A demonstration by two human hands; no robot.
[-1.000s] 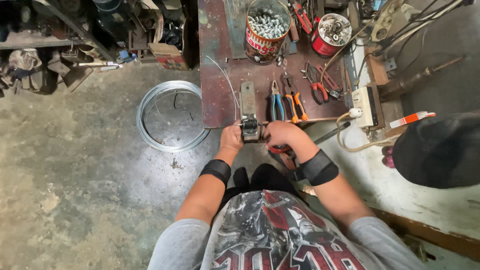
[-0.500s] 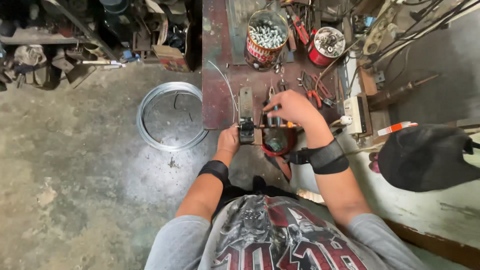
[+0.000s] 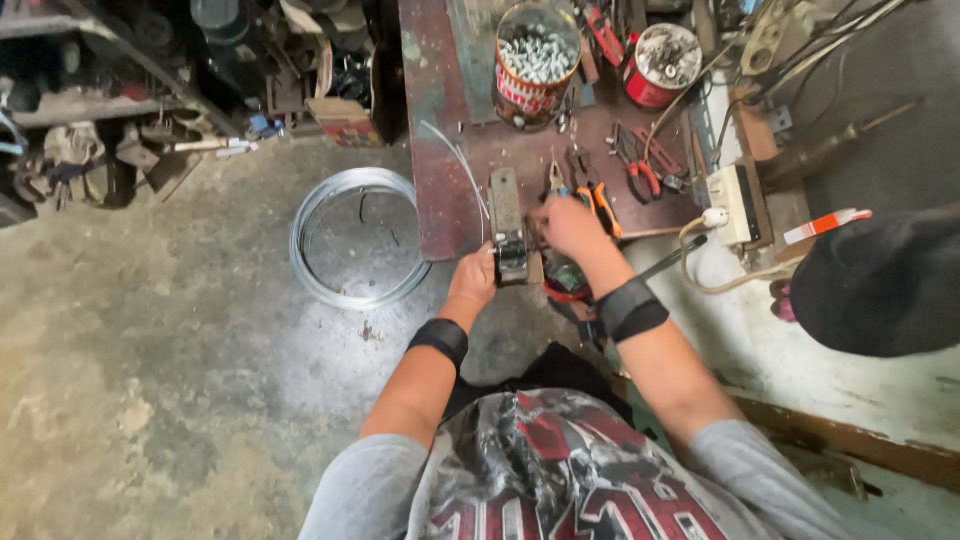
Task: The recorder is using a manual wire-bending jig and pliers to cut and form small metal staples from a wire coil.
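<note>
Your left hand [image 3: 473,283] grips the small metal tool [image 3: 508,232] at the table's [image 3: 440,200] near edge. Your right hand [image 3: 566,224] rests half-closed beside it, near the pliers [image 3: 598,196]; its hold is unclear. The wire coil [image 3: 352,238] lies on the floor, one strand [image 3: 455,160] reaching the tool, so work looks early.

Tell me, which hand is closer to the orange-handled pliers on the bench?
Right. The right hand lies on the bench right beside the orange-handled pliers, about touching them. The left hand is farther off, at the bench's near edge, on the metal tool.
</note>
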